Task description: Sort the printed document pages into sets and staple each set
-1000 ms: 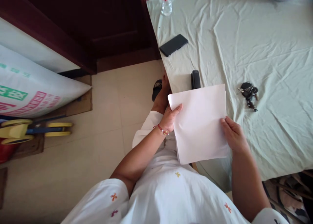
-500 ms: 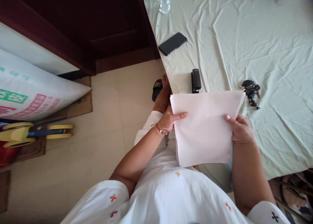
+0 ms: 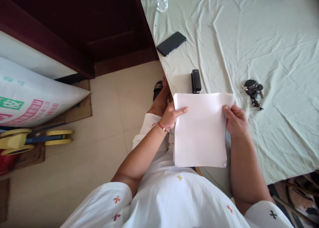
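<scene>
I hold a stack of white paper sheets point(image 3: 200, 130) upright in front of my body, at the near edge of a table draped in a pale green cloth point(image 3: 261, 38). My left hand point(image 3: 170, 116) grips the stack's left edge, thumb across the front. My right hand point(image 3: 234, 120) grips its right edge near the top corner. A black stapler point(image 3: 195, 81) lies on the cloth just beyond the paper's top edge.
A bunch of keys point(image 3: 253, 91) lies on the cloth right of the paper. A black phone point(image 3: 170, 43) and a clear bottle point(image 3: 161, 0) sit near the table's left edge. A large printed sack point(image 3: 32, 98) and a yellow toy point(image 3: 27, 140) are on the floor.
The paper has turned from a tilted, fanned spread to a squared stack. My right hand moved up its right edge toward the top corner.
</scene>
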Action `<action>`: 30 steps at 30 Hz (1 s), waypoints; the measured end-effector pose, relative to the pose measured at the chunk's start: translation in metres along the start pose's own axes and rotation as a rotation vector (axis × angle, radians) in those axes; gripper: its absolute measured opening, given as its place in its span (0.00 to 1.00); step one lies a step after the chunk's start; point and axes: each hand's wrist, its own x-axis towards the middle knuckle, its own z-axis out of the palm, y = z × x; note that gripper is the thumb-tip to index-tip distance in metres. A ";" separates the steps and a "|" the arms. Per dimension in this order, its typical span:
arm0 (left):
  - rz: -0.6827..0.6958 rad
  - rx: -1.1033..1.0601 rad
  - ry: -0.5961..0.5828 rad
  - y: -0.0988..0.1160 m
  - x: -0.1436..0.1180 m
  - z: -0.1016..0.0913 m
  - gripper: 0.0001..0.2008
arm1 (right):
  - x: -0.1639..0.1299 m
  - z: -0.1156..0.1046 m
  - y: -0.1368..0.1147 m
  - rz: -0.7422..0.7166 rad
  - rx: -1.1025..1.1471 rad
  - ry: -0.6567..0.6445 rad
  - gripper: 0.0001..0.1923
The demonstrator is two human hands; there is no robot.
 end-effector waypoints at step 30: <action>0.105 -0.055 -0.015 -0.014 0.018 -0.033 0.29 | -0.005 0.018 0.008 -0.306 -0.575 0.160 0.24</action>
